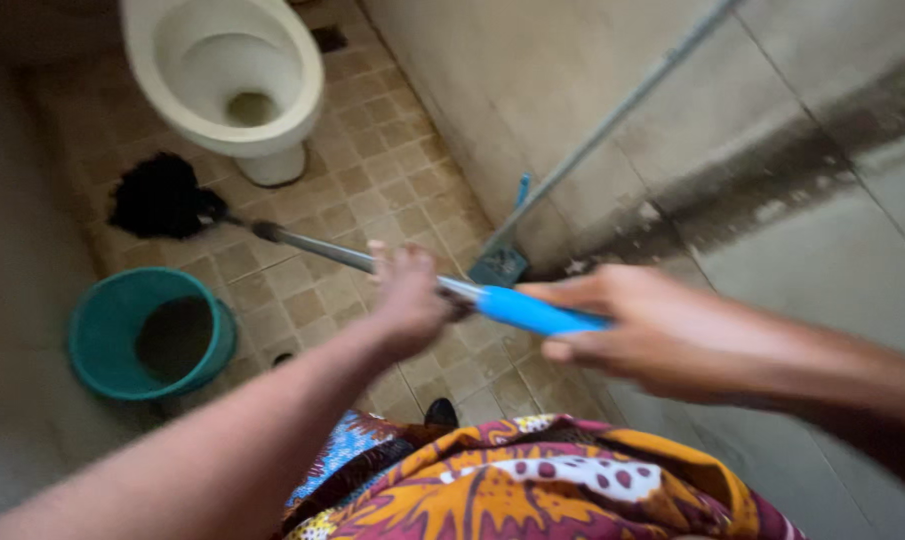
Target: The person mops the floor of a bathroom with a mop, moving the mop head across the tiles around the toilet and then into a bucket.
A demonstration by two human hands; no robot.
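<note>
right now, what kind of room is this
Most likely a bathroom or toilet room: a cream ceramic toilet bowl stands on small brown floor tiles, with a round teal plastic bucket beside a dark-headed mop.

Black mop; apparently teal bucket.

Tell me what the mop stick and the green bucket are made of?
The mop stick looks like shiny grey metal, with a smooth blue grip that is probably plastic or rubber. The teal bucket looks like plastic: one even colour, smooth rounded rim. The picture is blurry, so this is a best guess.
</note>
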